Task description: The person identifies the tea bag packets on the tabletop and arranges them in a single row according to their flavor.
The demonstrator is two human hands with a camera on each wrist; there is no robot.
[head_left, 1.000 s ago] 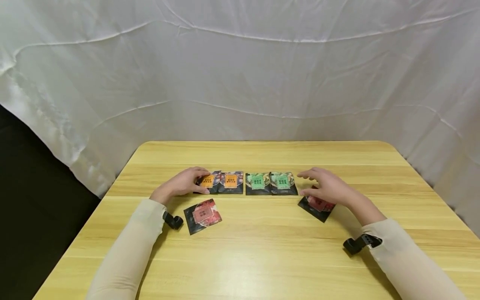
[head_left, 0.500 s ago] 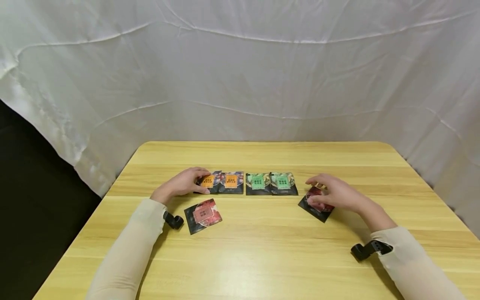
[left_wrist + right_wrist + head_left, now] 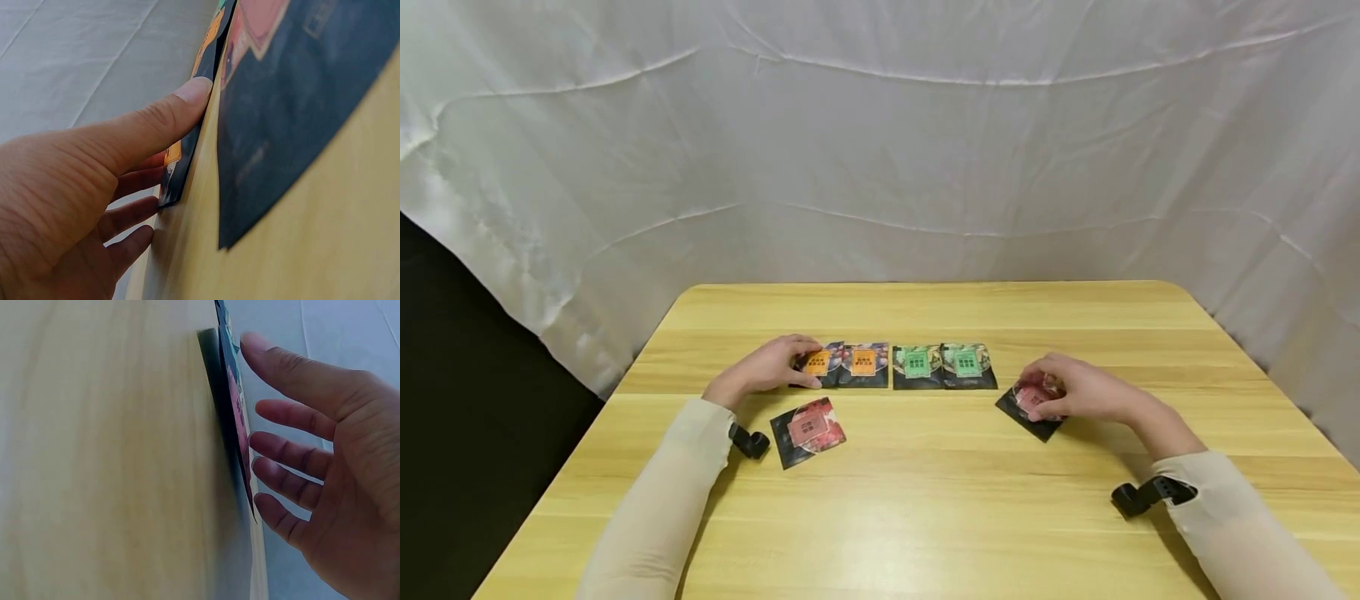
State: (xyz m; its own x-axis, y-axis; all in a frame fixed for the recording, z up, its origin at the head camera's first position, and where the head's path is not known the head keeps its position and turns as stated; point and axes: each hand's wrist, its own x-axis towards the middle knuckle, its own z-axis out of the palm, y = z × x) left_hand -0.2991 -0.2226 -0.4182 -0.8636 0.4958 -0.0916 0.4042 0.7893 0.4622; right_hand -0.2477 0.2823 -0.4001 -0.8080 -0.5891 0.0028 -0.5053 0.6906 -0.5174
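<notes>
— Where are the packets found, if twelve is put at the far edge of the table [image 3: 880,508]?

— Nearest, a red packet [image 3: 808,429] is laid askew about nine o'clock. Near three, a second red packet [image 3: 1027,404] is covered partly by the right hand [image 3: 1078,390], fingers loosely bent, not clenched; firm contact cannot be told.

— And farther?

— Toward ten, the outer orange packet [image 3: 823,364] is touched by the left hand [image 3: 763,362], fingers relaxed. The inner orange packet [image 3: 863,364] is seen near eleven, the green packets [image 3: 966,365] past one.

— What could be spoiled?

— With packets so thin, an edge could be missed or creased by the right fingers; the orange row could be skewed by a left-hand nudge.
</notes>
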